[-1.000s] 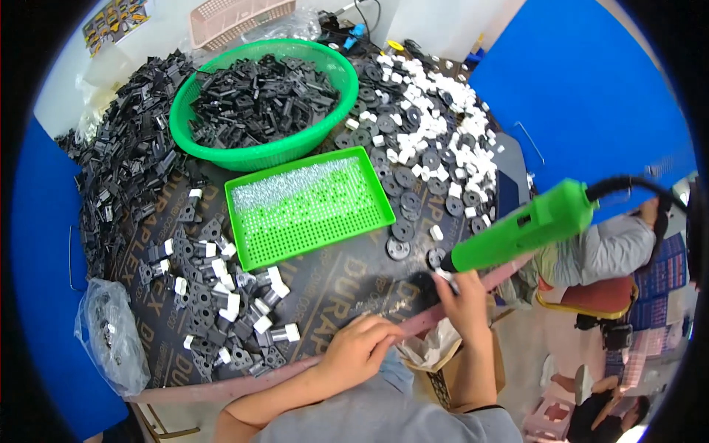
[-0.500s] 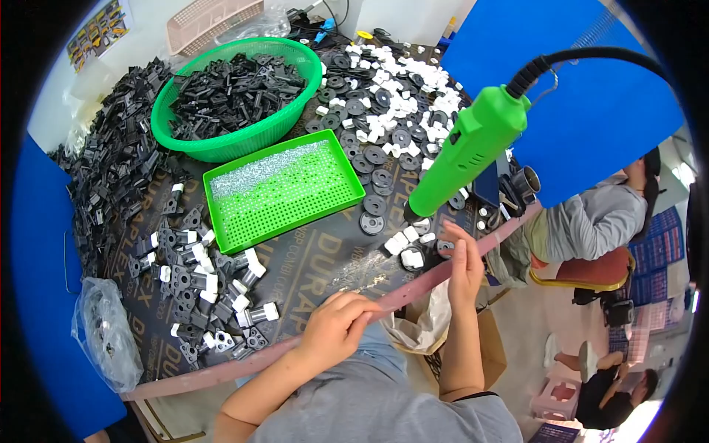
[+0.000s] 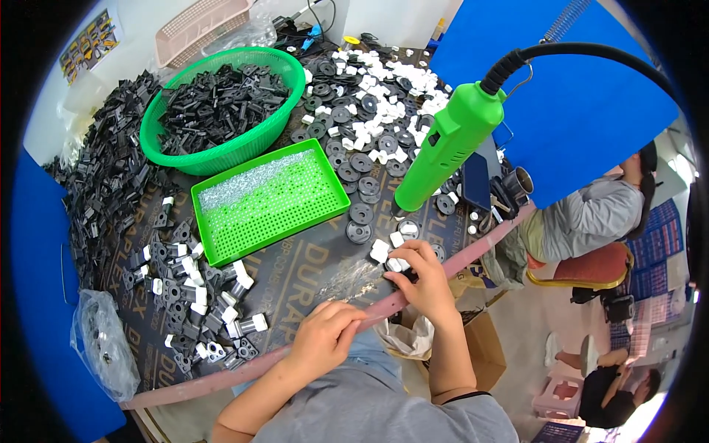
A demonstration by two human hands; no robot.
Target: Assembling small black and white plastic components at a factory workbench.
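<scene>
Low in the middle of the frame, the right hand (image 3: 419,275) rests at the near edge of the bench (image 3: 310,273), its fingers curled over a small cluster of white plastic blocks and black round parts (image 3: 391,255); the grip is partly closed on these pieces, though exactly which one it pinches cannot be told. Just left and below it, the left hand (image 3: 325,336) lies on the pink rim of the bench, fingers bent loosely; whether its grip holds anything cannot be told. Between the two hands sits a crumpled clear plastic bag (image 3: 354,277).

Above the right hand, right of centre, a bright green electric screwdriver (image 3: 447,148) hangs tilted, its tip pointing down toward the bench, with a black cable (image 3: 591,55) arching off to the upper right. No hand touches it.

At the centre lies a flat green perforated tray (image 3: 269,199) with a patch of small silvery screws in its upper left corner. Above it, in the upper left of the frame, stands a round green plastic basket (image 3: 221,111) full of black plastic parts. Black round discs mixed with white blocks (image 3: 369,111) spread across the upper middle. At lower left lie assembled black-and-white pieces (image 3: 192,288). At the right edge a seated person in a grey top (image 3: 591,214) is partly visible
</scene>
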